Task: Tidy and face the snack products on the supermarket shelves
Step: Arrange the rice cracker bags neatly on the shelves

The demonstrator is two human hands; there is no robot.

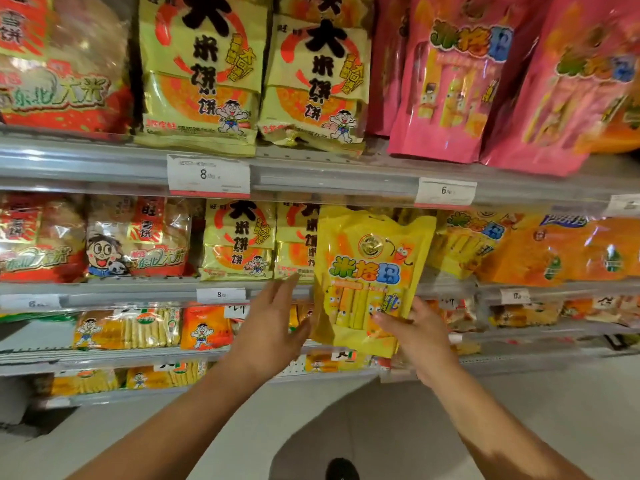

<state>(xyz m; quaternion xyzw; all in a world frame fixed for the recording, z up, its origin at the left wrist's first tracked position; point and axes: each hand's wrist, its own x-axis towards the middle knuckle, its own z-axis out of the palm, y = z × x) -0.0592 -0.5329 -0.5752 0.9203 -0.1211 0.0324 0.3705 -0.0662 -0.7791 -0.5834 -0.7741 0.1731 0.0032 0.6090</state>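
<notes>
right hand (pixel 420 336) fingers pinch lower edge of yellow snack bag (pixel 367 271) | left hand (pixel 277 315) fingers spread, beside bag | bag above fingers, before second shelf (pixel 446 287) | risk: one-corner grip, bag may slip or twist

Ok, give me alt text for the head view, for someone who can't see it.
A person's right hand grips the lower edge of a yellow snack bag held up in front of supermarket shelves, while the open left hand reaches toward the bag's left side. Yellow rice-cracker bags and pink bags fill the shelf above.
</notes>
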